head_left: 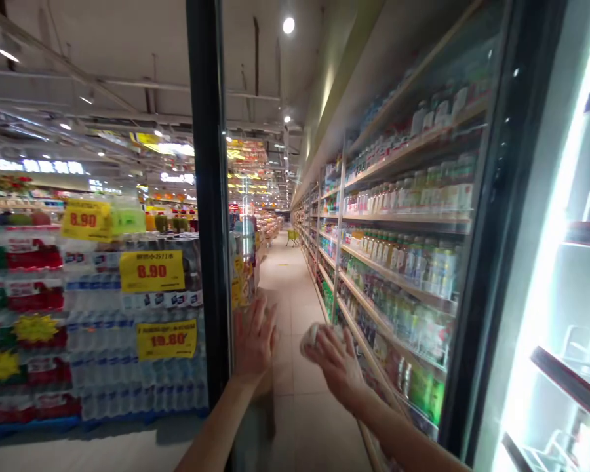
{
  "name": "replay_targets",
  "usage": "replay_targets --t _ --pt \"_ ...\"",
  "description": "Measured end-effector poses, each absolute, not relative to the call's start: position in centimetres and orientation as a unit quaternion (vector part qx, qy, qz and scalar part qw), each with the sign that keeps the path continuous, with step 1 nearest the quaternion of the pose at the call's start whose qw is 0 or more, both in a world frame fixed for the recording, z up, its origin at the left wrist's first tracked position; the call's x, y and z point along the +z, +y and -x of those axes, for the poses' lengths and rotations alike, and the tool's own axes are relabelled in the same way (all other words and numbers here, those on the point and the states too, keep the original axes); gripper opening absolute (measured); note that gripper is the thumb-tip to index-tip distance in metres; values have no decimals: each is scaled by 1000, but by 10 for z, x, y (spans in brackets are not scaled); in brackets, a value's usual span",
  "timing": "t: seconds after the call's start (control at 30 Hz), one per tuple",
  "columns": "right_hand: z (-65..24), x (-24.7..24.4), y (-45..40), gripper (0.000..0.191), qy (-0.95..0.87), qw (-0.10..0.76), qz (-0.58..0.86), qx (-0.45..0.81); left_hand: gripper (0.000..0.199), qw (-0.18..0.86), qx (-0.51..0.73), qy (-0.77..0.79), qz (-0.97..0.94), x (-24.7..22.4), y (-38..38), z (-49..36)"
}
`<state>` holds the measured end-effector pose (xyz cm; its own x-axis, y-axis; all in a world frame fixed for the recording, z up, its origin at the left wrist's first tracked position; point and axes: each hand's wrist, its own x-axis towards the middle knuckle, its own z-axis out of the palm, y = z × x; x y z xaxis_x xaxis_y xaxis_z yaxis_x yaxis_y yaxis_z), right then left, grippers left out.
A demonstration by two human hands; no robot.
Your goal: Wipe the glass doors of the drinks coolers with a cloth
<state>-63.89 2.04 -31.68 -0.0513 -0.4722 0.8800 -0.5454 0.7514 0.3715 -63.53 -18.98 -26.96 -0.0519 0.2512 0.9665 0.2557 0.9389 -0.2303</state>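
Observation:
A glass door (295, 406) with a dark frame (209, 196) stands swung out in front of me. My left hand (255, 337) is on or close to the pane beside the left frame bar, its fingers stretched out and nothing in it. Lower in the middle of the pane, my right hand (337, 364) holds a crumpled whitish cloth (313, 335) that appears pressed to the glass. Most of the cloth is hidden under the fingers, and the hand is slightly blurred.
Through the glass show shelves of bottles (408, 196) and a long aisle floor (280, 262) with a green cart (292, 237) far off. Lit cooler shelves (570, 387) are at the right. Stacked water packs (113, 367) with yellow price signs (152, 271) stand left.

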Motion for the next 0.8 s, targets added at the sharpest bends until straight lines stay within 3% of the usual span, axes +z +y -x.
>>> replay_targets --t 0.07,0.13,0.33,0.6,0.8 --pt "635 -343 22 44 -722 573 -386 21 64 669 4 -724 169 -271 -191 637" --pt "638 -338 26 46 -727 575 -374 21 64 672 9 -721 169 -272 -191 639" --pt "661 -247 44 49 -725 651 -200 103 65 669 -4 -723 173 -271 -193 641" --pt "648 -344 47 52 -743 608 -276 41 66 673 15 -719 171 -267 -191 639" --pt "665 -267 73 56 -736 652 -148 103 67 681 12 -709 181 -265 -192 639"
